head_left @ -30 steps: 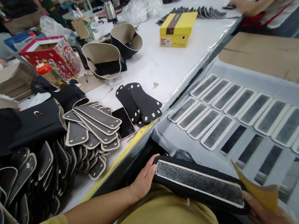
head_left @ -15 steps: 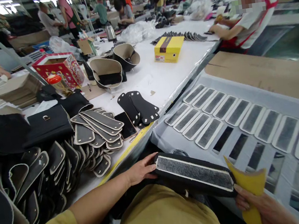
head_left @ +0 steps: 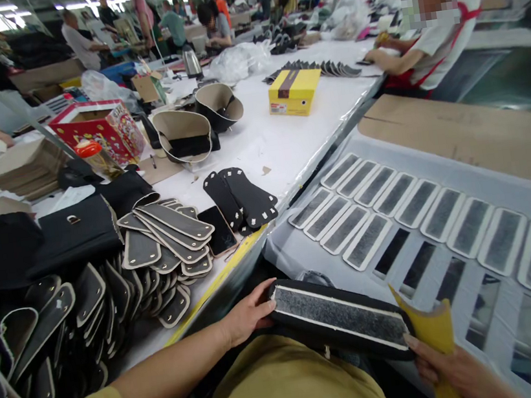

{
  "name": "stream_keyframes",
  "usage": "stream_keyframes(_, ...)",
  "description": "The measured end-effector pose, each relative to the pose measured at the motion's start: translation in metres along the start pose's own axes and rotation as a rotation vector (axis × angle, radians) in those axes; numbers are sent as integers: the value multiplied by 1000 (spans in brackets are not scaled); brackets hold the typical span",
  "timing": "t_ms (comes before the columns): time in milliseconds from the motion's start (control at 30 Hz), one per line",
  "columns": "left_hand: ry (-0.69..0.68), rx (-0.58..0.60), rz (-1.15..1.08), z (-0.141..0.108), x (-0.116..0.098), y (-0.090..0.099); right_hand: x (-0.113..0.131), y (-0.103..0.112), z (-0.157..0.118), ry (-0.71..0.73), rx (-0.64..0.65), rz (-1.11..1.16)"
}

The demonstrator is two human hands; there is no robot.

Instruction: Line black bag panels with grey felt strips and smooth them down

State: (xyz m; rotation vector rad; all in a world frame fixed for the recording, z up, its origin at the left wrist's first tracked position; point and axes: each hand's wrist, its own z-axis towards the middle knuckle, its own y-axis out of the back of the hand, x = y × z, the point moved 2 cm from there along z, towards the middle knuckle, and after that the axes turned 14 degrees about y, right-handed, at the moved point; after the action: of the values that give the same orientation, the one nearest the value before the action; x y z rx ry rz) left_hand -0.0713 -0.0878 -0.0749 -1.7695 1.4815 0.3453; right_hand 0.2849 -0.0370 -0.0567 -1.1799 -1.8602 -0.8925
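Note:
A black bag body [head_left: 343, 345] lies across my lap with its long bottom side facing up. On that side sits a grey panel [head_left: 339, 314] edged in white. My left hand [head_left: 247, 315] grips the left end, thumb on top near the panel's edge. At the right end, the fingers of my right hand [head_left: 436, 359] press the panel's corner. A curved yellow piece [head_left: 432, 327], like a stiff sheet, is also in my right hand; its lower part is partly hidden behind the fingers.
Grey white-edged panels [head_left: 400, 197] lie in rows on the covered table at right. Black flaps with studs [head_left: 167, 235] are heaped on the left table, beside a phone [head_left: 218, 229]. Farther back are a yellow box [head_left: 295, 94] and a co-worker [head_left: 440, 39] at right.
The view has shifted slightly. My right thumb has moved from the bag's end onto the panel's corner, and the yellow piece has tilted a little. My left hand keeps its grip.

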Motion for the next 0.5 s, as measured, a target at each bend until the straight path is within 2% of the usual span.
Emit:
stream_keyframes(100, -12, -3, -28, 8, -3, 4, 2, -8, -6, 12, -23, 245)
stream_keyframes(200, 11, -37, 4, 19, -14, 10, 8, -13, -8, 16, -48, 336)
stream_keyframes(333, 80, -53, 180, 27, -29, 15, 13, -17, -3, -18, -110, 255)
stream_keyframes(433, 22, -132, 343, 27, -36, 13, 15, -21, -1, -25, -121, 176)
stream_keyframes(500, -18, -180, 353, 25, -35, 8, 15, -22, -1, -26, -140, 124)
